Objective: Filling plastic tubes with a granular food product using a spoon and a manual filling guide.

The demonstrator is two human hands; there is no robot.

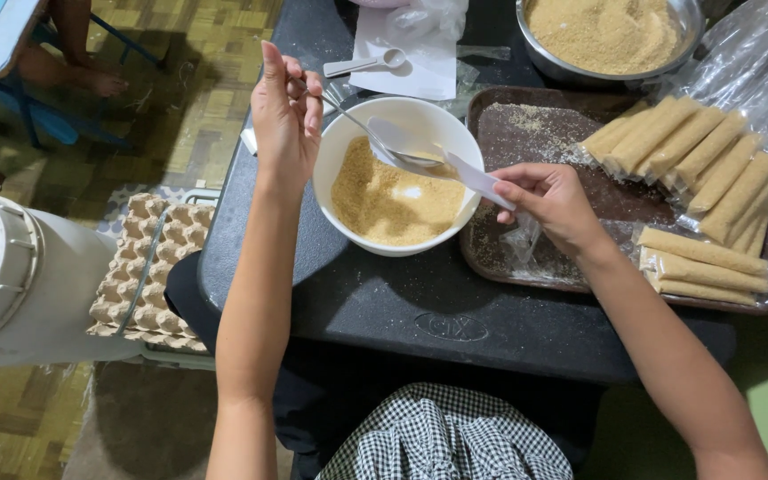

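Hands meet over the white bowl [397, 178] at frame centre: left hand [286, 116], upper left of it, pinches a metal spoon [384, 142] whose handle slants down-right, bowl-end touching the narrow clear plastic sleeve [473, 178] gripped by the right hand [553, 204]. Brown crumbs fill the bowl directly beneath. Further right, filled sleeves [695, 151] crowd a dark tray [526, 133] on the black worktop [402, 311]; a steel basin [606, 36] sits upper right.

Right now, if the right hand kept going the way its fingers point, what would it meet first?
Likely the white bowl of brown crumbs: the right hand points left toward its rim, holding a small clear bag at the spoon. Height above the rim is unclear.
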